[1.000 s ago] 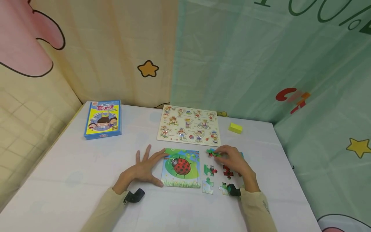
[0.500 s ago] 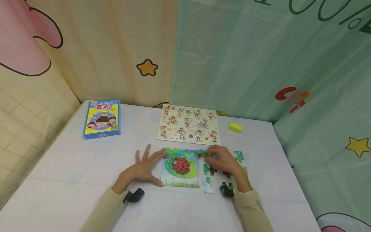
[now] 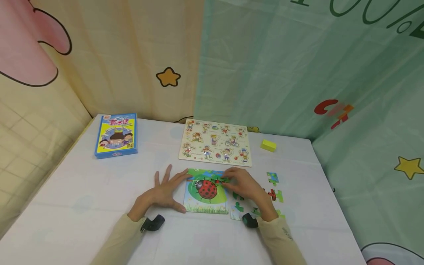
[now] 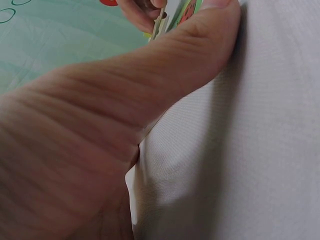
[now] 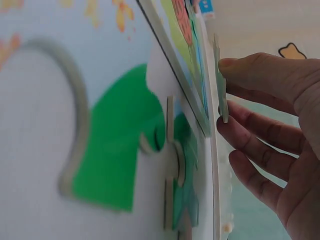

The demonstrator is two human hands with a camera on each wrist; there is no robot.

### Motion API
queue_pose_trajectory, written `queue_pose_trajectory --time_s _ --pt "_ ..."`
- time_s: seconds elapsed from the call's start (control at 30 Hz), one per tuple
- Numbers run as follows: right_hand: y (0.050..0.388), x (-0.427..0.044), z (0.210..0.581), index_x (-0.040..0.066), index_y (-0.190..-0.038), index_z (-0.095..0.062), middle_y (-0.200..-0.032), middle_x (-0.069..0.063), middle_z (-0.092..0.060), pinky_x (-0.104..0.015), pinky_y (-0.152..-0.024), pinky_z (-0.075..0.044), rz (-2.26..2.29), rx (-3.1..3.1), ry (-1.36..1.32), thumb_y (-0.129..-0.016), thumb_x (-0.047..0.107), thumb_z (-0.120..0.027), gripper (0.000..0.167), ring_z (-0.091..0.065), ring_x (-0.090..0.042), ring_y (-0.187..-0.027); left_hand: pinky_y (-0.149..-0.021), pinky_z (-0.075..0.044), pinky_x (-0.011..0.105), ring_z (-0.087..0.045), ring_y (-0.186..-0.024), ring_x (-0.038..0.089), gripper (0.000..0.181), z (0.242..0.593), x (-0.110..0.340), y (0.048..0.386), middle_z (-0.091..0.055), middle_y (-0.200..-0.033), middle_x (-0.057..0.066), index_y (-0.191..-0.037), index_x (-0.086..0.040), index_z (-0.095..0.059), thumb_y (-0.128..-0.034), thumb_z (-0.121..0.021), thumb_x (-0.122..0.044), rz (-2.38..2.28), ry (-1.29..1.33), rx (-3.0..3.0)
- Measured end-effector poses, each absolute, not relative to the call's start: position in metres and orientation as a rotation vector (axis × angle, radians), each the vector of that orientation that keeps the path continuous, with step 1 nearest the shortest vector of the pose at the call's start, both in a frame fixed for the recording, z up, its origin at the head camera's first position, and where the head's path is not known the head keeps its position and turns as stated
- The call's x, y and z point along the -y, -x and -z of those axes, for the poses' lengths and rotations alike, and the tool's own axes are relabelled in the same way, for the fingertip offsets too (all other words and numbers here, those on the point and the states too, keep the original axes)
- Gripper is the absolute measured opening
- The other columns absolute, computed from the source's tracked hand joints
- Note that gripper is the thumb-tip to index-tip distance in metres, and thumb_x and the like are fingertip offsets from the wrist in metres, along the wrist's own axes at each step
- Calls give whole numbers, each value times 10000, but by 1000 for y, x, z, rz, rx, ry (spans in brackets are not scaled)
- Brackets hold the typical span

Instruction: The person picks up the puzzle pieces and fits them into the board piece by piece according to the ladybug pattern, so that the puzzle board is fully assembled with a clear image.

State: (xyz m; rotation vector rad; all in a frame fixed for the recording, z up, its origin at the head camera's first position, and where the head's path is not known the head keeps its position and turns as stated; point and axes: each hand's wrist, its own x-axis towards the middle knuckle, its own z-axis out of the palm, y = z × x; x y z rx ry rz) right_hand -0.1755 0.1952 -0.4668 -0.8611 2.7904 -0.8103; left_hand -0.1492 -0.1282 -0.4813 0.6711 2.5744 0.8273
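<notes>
A square ladybug puzzle board (image 3: 206, 205) lies flat near the middle of the table. My left hand (image 3: 161, 193) has its fingers spread, with index finger and thumb touching the board's left corners. Over the board's upper right, my right hand (image 3: 244, 185) pinches a thin green puzzle piece (image 5: 221, 90), held above the surface in the right wrist view. Several loose jigsaw pieces lie right of the board, among them a blue-and-green one (image 3: 273, 177) and a pale one (image 3: 236, 212); the right hand and wrist partly cover others. The left wrist view is mostly filled by the thumb side of my left hand.
Behind the board lies a wooden peg puzzle (image 3: 215, 141) with child figures. A blue and yellow card box (image 3: 116, 136) stands at the back left. A small yellow block (image 3: 268, 145) sits at the back right of the white-covered table (image 3: 198, 243).
My right hand has moved left with the puzzle piece, from above the loose pieces to over the board's upper right. The left hand has stayed at the board's left edge.
</notes>
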Motion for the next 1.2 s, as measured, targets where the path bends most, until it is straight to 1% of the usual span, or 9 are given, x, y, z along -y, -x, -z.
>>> queue_pose_trajectory --time_s 0.23,0.37,0.6,0.87,1.2 --pt "177 -181 464 101 -1107 -762 -1150 -25 -703 -417 -962 -540 756 -2792 916 -915 230 -744 232 -656 -201 -1100 -1054 195 785 195 -1485 522 1147 485 129 151 -149 -1692 57 -1557 -233 -341 -609 -920 -518 -816 -674 -2574" --pt "178 -173 464 95 -1113 -759 -1159 -34 -705 -400 -970 -541 729 -2778 936 -921 232 -739 236 -656 -202 -1112 -1058 194 782 200 -1487 514 1146 486 130 150 -154 -1692 47 -1554 -236 -347 -604 -922 -519 -821 -674 -2575" --pt "183 -163 464 118 -1107 -759 -1153 -13 -700 -368 -991 -529 656 -2787 929 -921 256 -740 232 -645 -176 -1114 -1058 196 781 199 -1486 518 1141 484 130 150 -150 -1692 45 -1554 -238 -344 -609 -918 -522 -821 -676 -2572" --pt "185 -157 461 107 -1119 -758 -1177 -32 -688 -382 -1010 -515 579 -2794 925 -925 243 -735 238 -632 -201 -1129 -1060 194 780 194 -1486 521 1133 484 129 150 -154 -1691 49 -1553 -235 -347 -614 -919 -510 -824 -675 -2567" --pt "184 -154 460 103 -1119 -760 -1165 -26 -687 -375 -990 -527 607 -2775 918 -920 255 -742 250 -636 -191 -1107 -1058 188 785 197 -1486 519 1141 484 129 150 -149 -1692 50 -1559 -238 -335 -619 -914 -523 -813 -676 -2569"
